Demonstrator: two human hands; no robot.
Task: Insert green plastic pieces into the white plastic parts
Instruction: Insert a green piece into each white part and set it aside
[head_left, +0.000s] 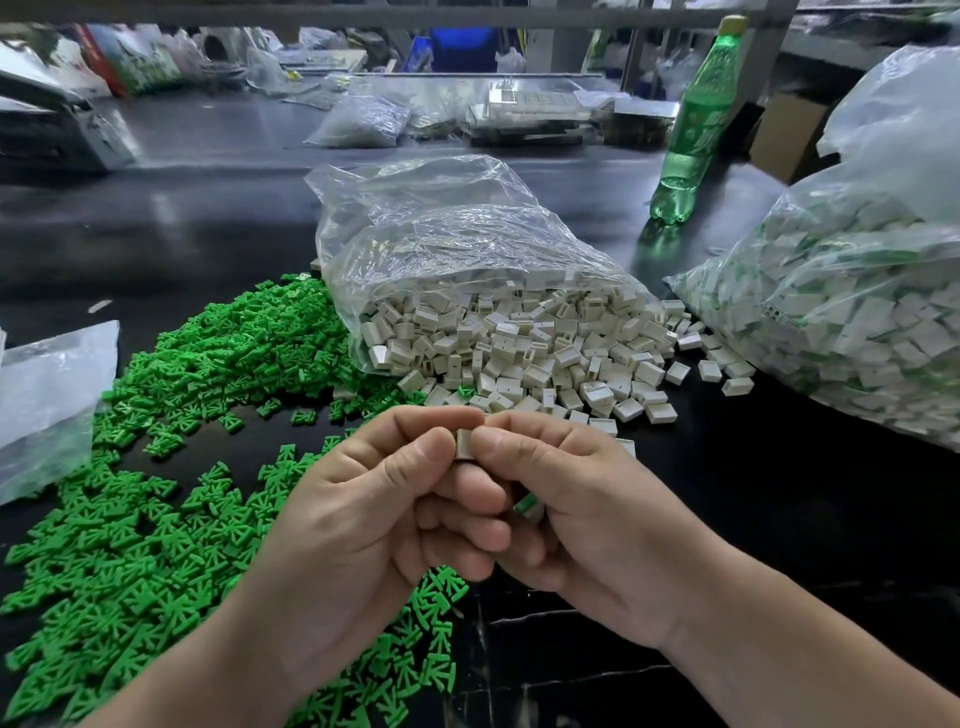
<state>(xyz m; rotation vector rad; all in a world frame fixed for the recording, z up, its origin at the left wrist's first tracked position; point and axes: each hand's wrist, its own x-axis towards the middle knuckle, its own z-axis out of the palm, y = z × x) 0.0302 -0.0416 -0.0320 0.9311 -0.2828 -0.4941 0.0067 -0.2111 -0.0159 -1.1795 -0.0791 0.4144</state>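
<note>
Both hands meet in the middle of the view above the dark table. My left hand (379, 499) and my right hand (576, 499) pinch one small white plastic part (464, 445) between thumbs and forefingers. A bit of green (524, 503) shows lower down inside my right hand's curled fingers. A wide heap of loose green plastic pieces (156, 509) covers the table to the left. White plastic parts (519, 353) spill from an open clear bag (441, 234) just beyond my hands.
A large clear bag of white parts with green inside (852, 322) lies at the right. A green drink bottle (696, 124) stands behind it. Another plastic bag (47, 395) sits at the left edge. More bags and clutter fill the far side of the table.
</note>
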